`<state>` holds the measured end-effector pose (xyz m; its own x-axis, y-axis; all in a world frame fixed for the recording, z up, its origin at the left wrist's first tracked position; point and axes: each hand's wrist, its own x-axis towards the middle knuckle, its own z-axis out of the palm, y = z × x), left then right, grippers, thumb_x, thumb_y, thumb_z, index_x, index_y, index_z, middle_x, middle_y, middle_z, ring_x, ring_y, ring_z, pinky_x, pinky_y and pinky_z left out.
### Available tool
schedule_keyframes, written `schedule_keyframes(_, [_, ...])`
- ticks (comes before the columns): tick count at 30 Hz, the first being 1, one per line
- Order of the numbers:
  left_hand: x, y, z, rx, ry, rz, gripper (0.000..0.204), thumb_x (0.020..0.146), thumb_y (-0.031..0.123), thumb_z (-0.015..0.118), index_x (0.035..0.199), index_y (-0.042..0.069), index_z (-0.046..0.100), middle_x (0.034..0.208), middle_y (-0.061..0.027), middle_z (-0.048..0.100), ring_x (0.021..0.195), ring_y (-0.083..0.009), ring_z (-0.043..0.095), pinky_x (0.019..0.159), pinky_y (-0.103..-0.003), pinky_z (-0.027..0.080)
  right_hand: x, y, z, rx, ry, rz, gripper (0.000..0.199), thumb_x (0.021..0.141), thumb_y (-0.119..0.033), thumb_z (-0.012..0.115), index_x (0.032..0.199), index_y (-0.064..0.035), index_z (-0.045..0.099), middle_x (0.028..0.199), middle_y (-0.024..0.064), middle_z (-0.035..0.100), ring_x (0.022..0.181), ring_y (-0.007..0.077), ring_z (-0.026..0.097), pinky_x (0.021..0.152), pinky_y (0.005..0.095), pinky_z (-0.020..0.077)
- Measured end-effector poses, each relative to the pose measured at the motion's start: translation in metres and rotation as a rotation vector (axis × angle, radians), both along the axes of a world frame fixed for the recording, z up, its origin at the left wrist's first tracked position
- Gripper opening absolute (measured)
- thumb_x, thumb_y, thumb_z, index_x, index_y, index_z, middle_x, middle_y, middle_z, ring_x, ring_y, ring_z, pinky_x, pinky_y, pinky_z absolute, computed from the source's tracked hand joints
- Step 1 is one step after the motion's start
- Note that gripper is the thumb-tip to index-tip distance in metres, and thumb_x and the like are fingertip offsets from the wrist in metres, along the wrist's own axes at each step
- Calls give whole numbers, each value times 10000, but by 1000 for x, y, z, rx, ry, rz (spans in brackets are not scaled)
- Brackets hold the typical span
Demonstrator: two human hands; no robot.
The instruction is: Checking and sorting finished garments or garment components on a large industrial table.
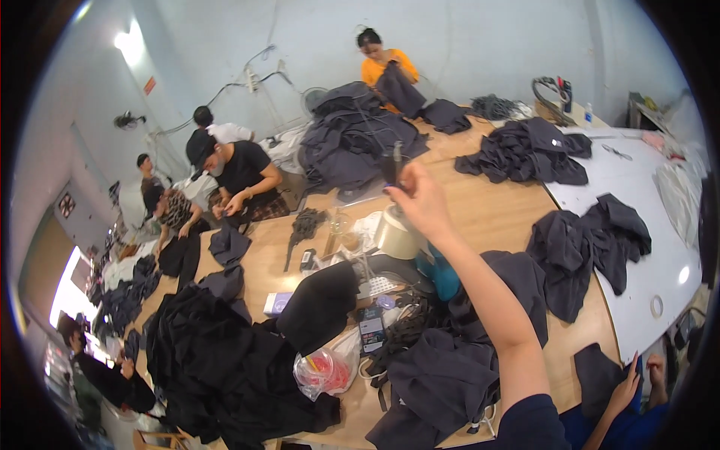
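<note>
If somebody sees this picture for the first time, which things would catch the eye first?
First the raised right hand at the centre, pinching a small dark object above the long wooden table. Then the heaps of dark garments covering that table, the largest at lower left. The left hand rests low at the bottom right edge.
</note>
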<state>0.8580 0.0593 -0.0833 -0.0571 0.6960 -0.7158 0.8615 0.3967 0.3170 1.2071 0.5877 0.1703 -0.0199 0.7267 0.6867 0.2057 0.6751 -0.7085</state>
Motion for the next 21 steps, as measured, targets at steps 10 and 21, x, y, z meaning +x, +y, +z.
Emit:
schedule_keyframes(10, [115,-72,-21,61,-45,327,582,794,331,659,1270,36,499,1200,-236,557,1109,-397,527,938,-448,430,20,11,21,376,91,-154,84,886,-93,606,949,-38,596,679,32,563,571,88,499,502,230,388])
schedule_keyframes(21, [131,-167,-103,-119,-147,766,596,843,582,547,1184,97,614,1072,-151,665,1020,-315,620,898,-358,475,31,-21,54,122,-386,-329,276,900,-227,577,1119,-59,562,875,116,621,763,248,607,668,341,471])
